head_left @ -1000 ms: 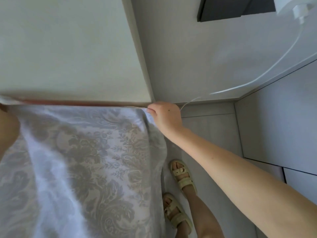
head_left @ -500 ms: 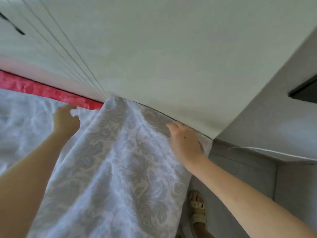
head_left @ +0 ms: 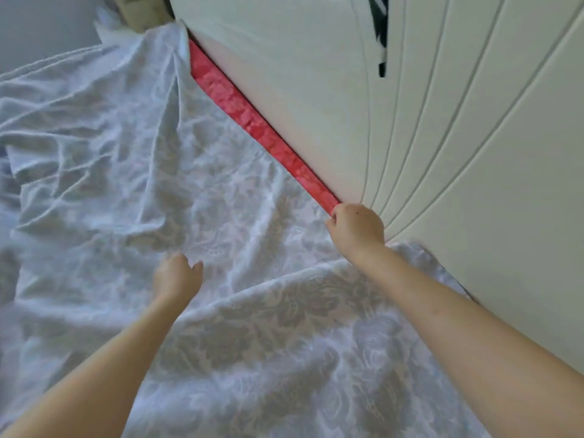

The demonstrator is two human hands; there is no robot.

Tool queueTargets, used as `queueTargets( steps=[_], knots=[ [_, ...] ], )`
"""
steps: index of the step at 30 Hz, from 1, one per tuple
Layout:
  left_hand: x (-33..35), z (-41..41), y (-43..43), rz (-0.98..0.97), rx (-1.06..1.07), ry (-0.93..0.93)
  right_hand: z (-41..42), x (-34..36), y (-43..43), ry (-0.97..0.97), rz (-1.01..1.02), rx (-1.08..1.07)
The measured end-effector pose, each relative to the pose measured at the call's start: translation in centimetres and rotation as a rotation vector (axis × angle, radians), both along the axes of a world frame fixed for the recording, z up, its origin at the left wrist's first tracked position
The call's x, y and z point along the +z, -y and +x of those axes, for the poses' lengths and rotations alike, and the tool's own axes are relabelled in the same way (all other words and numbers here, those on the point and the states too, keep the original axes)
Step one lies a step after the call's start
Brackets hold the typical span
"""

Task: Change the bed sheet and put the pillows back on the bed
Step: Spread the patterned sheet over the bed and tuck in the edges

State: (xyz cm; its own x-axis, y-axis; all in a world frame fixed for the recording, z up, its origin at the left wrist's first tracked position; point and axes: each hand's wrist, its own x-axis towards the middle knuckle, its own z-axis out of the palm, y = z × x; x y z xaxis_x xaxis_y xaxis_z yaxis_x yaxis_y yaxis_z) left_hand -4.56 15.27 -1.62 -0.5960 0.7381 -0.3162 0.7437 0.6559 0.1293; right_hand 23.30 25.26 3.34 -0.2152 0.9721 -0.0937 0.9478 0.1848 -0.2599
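Observation:
A pale blue-grey sheet with a floral damask pattern (head_left: 132, 172) lies wrinkled across the bed. Along the white padded headboard (head_left: 458, 137) a strip of red mattress fabric (head_left: 252, 121) shows beyond the sheet's edge. My right hand (head_left: 357, 229) has its fingers curled round the sheet's edge where it meets the headboard, at the near end of the red strip. My left hand (head_left: 178, 276) rests on the sheet in the middle of the bed, fingers loosely spread, thumb out. No pillow is in view.
The headboard has curved grooves and fills the right side. At the top left, past the far end of the bed, stand a grey wall (head_left: 41, 23) and a beige object (head_left: 142, 11).
The view has swung from the bed's corner to along the headboard. My right hand has moved along the sheet's edge to the red strip. My left hand has dropped from the edge onto the sheet.

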Motion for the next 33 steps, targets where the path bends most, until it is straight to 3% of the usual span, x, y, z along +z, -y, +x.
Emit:
queueTargets(
  steps=[8,15,20,24,27,30,33],
  knots=[
    [-6.5,-3.8,-1.2,-0.103,0.333,-0.121,-7.0,-6.8,-11.2,-0.060,-0.135,0.039],
    [-12.1,-11.6,-5.5,0.049,0.658,-0.005,-12.0,-11.3,-19.1,-0.005,-0.125,0.066],
    [-13.0,-14.7,-8.1,0.037,0.648,-0.041,-15.5,-13.7,-22.3,0.113,-0.150,0.135],
    [-11.9,-15.7,-8.1,0.130,0.623,-0.067,-16.2,-13.0,-23.3,0.258,0.057,0.242],
    [-7.6,-15.6,-11.4,0.396,0.463,0.002,-15.6,-8.2,-25.8,0.286,0.317,0.302],
    [-3.5,-16.1,-18.2,0.637,0.449,0.066,-15.1,-3.1,-30.2,0.371,0.537,0.308],
    [-3.7,-16.0,-22.6,0.604,0.464,0.120,-15.3,-1.0,-32.2,0.510,0.626,0.299]
  ],
)
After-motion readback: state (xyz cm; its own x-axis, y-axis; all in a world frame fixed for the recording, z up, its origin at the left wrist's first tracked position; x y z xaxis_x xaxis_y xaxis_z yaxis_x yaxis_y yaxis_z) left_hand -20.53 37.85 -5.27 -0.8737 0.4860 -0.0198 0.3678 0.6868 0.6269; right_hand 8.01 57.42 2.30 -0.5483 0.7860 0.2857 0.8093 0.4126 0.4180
